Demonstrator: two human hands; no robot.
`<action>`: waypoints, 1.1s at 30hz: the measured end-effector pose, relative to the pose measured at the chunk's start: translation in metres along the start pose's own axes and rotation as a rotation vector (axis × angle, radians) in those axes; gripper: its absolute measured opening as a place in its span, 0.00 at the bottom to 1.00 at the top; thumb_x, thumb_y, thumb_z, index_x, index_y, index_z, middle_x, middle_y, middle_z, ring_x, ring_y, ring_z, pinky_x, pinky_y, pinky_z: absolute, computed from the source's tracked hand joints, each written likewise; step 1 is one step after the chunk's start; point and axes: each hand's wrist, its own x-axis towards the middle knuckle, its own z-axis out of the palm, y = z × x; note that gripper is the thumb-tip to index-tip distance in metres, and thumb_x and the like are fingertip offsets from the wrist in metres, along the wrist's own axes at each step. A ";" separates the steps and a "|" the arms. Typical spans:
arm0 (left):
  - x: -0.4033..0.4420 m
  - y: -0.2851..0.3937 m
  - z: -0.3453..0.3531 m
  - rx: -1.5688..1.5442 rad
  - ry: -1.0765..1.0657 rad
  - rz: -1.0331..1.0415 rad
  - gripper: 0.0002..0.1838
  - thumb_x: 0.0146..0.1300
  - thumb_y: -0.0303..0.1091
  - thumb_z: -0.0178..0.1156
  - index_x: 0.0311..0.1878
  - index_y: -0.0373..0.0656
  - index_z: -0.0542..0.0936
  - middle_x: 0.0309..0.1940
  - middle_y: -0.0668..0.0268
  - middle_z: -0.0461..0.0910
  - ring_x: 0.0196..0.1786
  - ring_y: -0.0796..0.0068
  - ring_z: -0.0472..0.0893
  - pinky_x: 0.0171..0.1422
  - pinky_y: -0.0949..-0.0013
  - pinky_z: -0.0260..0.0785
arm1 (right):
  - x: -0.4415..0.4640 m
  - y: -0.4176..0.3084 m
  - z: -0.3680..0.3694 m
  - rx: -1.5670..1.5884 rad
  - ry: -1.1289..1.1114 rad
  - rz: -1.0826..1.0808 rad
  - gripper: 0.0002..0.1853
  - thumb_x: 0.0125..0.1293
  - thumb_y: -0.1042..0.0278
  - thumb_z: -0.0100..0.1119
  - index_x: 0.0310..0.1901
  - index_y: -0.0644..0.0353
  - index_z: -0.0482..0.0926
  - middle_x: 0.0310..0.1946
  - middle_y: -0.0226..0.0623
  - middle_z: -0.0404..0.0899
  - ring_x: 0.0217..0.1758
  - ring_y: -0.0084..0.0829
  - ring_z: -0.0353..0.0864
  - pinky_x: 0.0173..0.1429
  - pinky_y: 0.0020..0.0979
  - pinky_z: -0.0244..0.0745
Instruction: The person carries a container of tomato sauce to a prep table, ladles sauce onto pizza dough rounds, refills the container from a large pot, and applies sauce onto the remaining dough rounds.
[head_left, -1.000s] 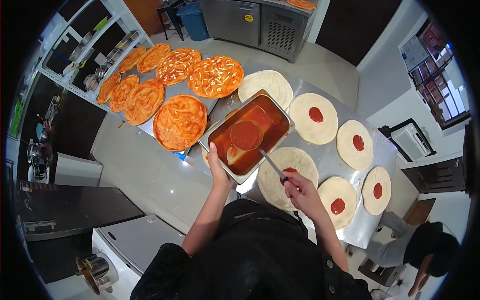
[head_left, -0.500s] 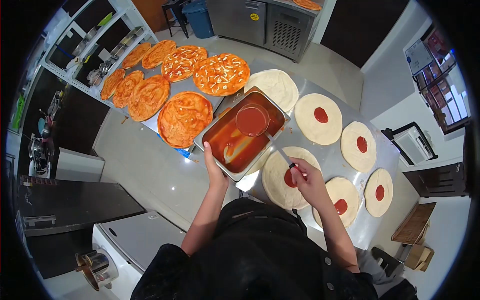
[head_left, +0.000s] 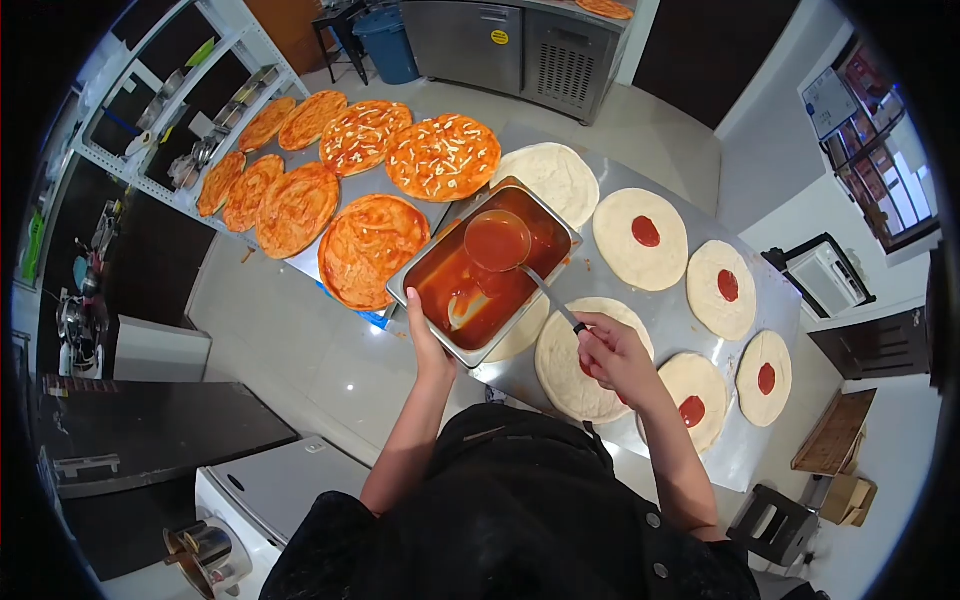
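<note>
My left hand point(head_left: 430, 345) grips the near left rim of a rectangular metal pan point(head_left: 479, 357) with red sauce inside. My right hand point(head_left: 615, 352) is closed round the dark handle of a ladle point(head_left: 497, 241), whose round bowl is full of sauce and sits over the pan. Below my right hand lies a dough round point(head_left: 560, 365) with sauce partly hidden by the hand. Other dough rounds to the right carry a red spot at the centre, such as this one point(head_left: 640, 262). A plain dough round point(head_left: 555, 180) lies behind the pan, and another is partly under it.
Several sauce-covered rounds point(head_left: 298, 210) lie on the left of the metal table point(head_left: 725, 455), two with pale strips on top. A white shelf rack point(head_left: 150, 135) stands at the far left, a steel counter point(head_left: 460, 50) at the back, and a black stool point(head_left: 772, 525) at the lower right.
The ladle rose within the pan, then shifted slightly left. Both hands still hold the same things. The co-worker at the lower right has mostly gone out of view.
</note>
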 end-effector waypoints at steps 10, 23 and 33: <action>0.014 0.011 -0.006 -0.014 -0.046 -0.033 0.32 0.67 0.58 0.43 0.63 0.41 0.62 0.59 0.57 0.68 0.61 0.62 0.70 0.64 0.58 0.64 | 0.006 -0.005 -0.007 0.153 0.081 0.036 0.15 0.68 0.71 0.49 0.56 0.62 0.69 0.21 0.27 0.69 0.15 0.14 0.59 0.18 0.19 0.54; 0.040 0.020 -0.021 0.049 -0.018 0.013 0.28 0.66 0.51 0.51 0.58 0.38 0.63 0.54 0.56 0.71 0.54 0.66 0.75 0.58 0.62 0.69 | 0.019 0.019 0.017 -0.684 0.106 -0.291 0.14 0.63 0.75 0.52 0.50 0.63 0.76 0.21 0.38 0.74 0.22 0.25 0.71 0.30 0.27 0.68; 0.042 0.017 -0.029 0.071 -0.014 0.086 0.29 0.67 0.54 0.47 0.59 0.40 0.66 0.55 0.58 0.72 0.57 0.65 0.73 0.63 0.63 0.64 | 0.003 0.005 0.055 0.056 -0.155 0.110 0.16 0.68 0.71 0.49 0.56 0.62 0.71 0.21 0.24 0.68 0.16 0.11 0.60 0.18 0.16 0.53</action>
